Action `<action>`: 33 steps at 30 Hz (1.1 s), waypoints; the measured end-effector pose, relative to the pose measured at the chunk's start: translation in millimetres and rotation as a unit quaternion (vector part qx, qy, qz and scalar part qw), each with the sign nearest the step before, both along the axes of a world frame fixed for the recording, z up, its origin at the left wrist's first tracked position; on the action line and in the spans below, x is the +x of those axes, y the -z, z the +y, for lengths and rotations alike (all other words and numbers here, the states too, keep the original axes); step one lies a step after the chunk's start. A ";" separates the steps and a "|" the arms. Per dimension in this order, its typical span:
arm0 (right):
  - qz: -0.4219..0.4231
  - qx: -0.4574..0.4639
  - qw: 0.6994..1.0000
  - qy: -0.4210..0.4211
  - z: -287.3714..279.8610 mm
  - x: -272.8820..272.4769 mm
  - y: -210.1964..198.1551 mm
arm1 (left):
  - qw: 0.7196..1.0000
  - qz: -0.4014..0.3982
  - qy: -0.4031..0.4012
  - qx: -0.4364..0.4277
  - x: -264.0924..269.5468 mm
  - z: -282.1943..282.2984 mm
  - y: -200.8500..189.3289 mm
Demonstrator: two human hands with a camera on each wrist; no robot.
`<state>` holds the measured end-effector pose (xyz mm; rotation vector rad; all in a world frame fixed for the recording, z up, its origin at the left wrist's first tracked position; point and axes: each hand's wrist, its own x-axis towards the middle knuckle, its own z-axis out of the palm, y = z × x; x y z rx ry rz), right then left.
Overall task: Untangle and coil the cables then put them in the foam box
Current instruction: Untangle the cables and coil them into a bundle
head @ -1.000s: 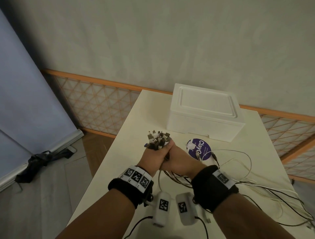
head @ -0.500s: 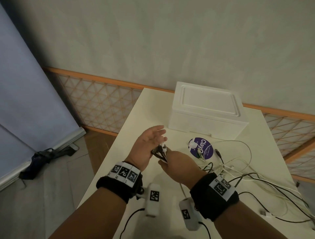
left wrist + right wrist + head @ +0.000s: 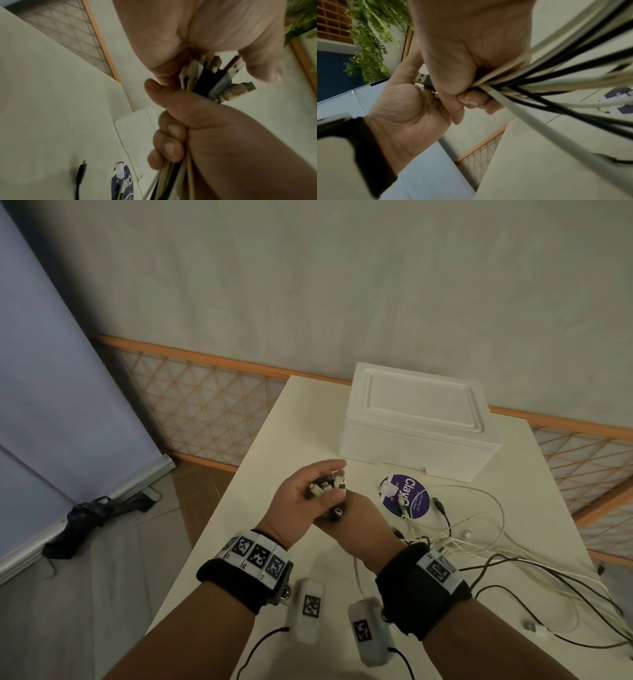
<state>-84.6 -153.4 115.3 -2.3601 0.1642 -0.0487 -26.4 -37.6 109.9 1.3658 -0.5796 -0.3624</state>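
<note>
Several black and white cables trail from my hands across the right side of the cream table. My right hand grips them as one bundle in a fist, just below their plug ends. The USB plugs stick up out of that fist. My left hand lies loosely cupped against the plugs, fingers stretched out past them, palm showing. The white foam box stands behind, lid on.
A round purple sticker lies in front of the box with cable ends on it. A loose black plug and a white plug rest on the table. The table's left edge drops to the floor, where a dark bundle lies.
A second ago both hands gripped the plug bunch together. The left hand then let go and opened, and now lies against the plug ends again; the bundle sits lower.
</note>
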 end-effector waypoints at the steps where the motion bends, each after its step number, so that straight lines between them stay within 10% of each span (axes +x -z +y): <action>1: 0.001 -0.003 1.000 0.019 -1.3 0.2 0.6 | 1.000 0.012 -0.005 -0.021 0.9 0.6 -1.3; 12: 0.016 -0.083 0.996 0.014 -4.7 1.0 1.4 | 0.987 -0.050 0.004 0.153 10.7 5.0 -10.8; 29: 0.018 -0.265 0.964 -0.021 -8.5 4.0 4.3 | 0.973 0.204 -0.071 -0.080 -5.3 -19.8 -13.8; 33: 0.031 -0.290 0.956 -0.040 -10.4 4.6 4.1 | 0.993 0.104 -0.048 -0.009 -5.8 -16.0 -7.7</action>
